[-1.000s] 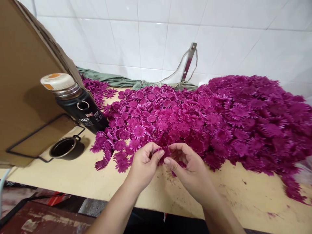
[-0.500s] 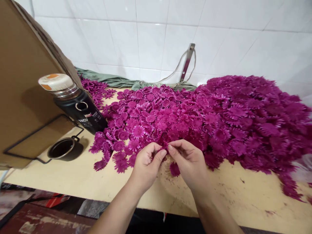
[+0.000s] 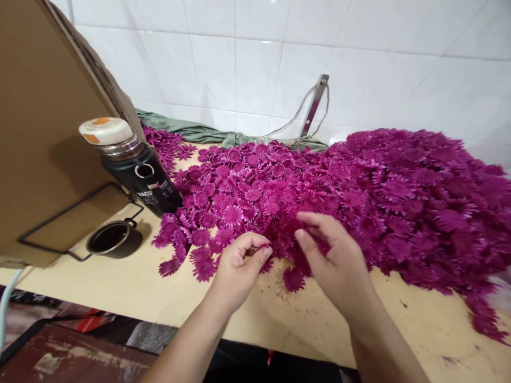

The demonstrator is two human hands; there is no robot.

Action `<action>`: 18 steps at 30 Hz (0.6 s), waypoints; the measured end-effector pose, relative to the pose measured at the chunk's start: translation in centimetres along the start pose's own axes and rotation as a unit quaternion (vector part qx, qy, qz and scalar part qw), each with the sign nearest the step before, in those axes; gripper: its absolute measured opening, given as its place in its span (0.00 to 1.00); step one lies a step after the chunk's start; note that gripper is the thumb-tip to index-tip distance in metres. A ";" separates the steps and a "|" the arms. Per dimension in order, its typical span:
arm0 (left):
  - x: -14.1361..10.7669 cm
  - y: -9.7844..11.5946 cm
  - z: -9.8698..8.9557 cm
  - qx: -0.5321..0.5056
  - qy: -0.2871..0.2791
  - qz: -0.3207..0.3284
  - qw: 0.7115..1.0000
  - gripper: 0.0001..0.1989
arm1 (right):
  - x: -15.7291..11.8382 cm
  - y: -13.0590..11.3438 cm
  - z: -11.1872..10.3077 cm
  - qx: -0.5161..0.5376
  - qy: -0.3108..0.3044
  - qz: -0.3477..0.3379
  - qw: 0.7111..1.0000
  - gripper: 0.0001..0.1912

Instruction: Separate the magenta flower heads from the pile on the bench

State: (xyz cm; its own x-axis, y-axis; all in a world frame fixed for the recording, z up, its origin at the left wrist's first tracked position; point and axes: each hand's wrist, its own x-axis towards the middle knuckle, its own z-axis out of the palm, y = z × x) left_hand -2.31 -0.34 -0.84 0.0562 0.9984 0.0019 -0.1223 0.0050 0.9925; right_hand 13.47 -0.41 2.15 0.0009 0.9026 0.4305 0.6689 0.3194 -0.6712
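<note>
The left hand [image 3: 241, 263] is a little below the centre, at six o'clock, and its forearm comes in from seven o'clock, rising toward one. Its thumb and forefinger are pressed together at the tips, pinching one small magenta piece [image 3: 265, 246]; whether this is a single flower or several, I cannot tell. The piece is therefore just under the centre, toward six o'clock, in front of the heap.

The right hand [image 3: 339, 252] is at four o'clock, its forearm rising from five toward eleven. Its thumb and forefinger stand apart from each other, both pointing to the left hand, with a gap between the two hands. Its other fingers are mostly hidden.

There are two heaps: one large heap of magenta flowers [image 3: 399, 197], from the centre to three o'clock, with too many flowers for counting, and one small heap of star-shaped pieces [image 3: 165, 146] at ten. One flower [image 3: 293, 279] lies at five o'clock, at the heap's front edge. I count one black bottle [image 3: 139, 173] at nine, one cup [image 3: 130, 244] between eight and nine, and one metal bracket [image 3: 315, 103] between one and two.
</note>
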 end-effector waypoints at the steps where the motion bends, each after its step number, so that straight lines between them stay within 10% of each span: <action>1: 0.1 0.0 0.1 -0.003 -0.009 -0.015 1.000 0.10 | -0.5 -0.5 0.5 0.024 -0.040 0.010 0.999 0.12; 18: 0.6 -0.5 0.7 -0.021 -0.032 -0.022 0.999 0.28 | -0.6 -1.1 1.9 0.272 -0.191 0.142 0.933 0.04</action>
State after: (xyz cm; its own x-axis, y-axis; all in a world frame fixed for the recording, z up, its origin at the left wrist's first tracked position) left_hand -1.49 0.19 -1.20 0.1253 0.9916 -0.0319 -0.1601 0.0519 0.9857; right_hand 11.33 -0.79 1.49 -0.2131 0.9769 0.0129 0.2060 0.0578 -0.9768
